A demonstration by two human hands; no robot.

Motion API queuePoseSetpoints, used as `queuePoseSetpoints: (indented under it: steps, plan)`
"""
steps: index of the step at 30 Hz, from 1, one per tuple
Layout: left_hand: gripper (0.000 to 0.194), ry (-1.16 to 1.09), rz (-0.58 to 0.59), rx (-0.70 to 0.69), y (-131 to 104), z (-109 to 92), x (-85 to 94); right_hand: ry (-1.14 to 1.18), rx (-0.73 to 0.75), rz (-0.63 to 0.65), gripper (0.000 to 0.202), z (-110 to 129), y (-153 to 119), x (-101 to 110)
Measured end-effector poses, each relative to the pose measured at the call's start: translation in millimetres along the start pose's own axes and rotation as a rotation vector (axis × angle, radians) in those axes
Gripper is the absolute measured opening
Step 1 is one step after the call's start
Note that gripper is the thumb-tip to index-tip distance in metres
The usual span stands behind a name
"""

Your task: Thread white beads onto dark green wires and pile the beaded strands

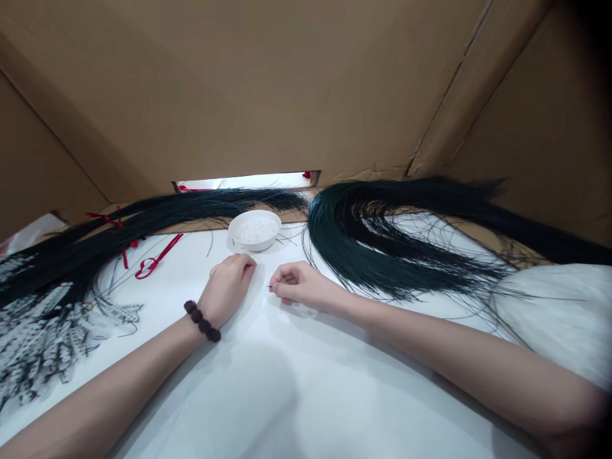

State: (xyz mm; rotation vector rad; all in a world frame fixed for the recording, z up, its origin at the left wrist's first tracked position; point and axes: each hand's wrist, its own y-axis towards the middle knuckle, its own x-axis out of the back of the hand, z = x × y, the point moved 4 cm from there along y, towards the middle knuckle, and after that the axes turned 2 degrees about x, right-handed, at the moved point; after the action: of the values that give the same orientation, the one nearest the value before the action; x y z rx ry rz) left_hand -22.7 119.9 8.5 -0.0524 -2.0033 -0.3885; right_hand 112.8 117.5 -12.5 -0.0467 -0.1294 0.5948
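Just in front of a white bowl (255, 231) with small white pieces in it, my left hand (228, 287) rests with its fingers curled together; what they hold, if anything, is hidden. My right hand (299, 285) is beside it, thumb and forefinger pinched on a short dark strand whose tip pokes out to the left. The two hands are a little apart. Behind my right hand curves a thick bundle of dark green strands (363, 248). A black band circles my left wrist.
Dark strands with white pieces (52, 331) lie at the left, near a red ribbon (157, 258). Another dark bundle (191, 205) runs along the back. White plastic (559, 312) sits at the right. Cardboard walls (248, 89) enclose the white surface (306, 401).
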Motion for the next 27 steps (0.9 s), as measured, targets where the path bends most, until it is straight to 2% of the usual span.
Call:
queuePoseSetpoints:
  steps: [5,9,16,27]
  plan:
    - [0.017,-0.664,0.178,0.24,-13,-6,-7.5,0.008,-0.025,-0.007,0.005,1,0,1]
    - [0.013,-0.932,0.253,0.329,-18,-8,-12.7,0.005,-0.034,-0.014,0.004,3,-1,1]
    - [0.012,-1.06,0.303,0.346,-19,-6,-16.1,0.018,-0.045,-0.059,0.004,3,-1,3]
    - [0.016,-1.042,0.296,0.308,-19,-8,-14.1,0.024,-0.056,-0.083,0.003,4,-3,2]
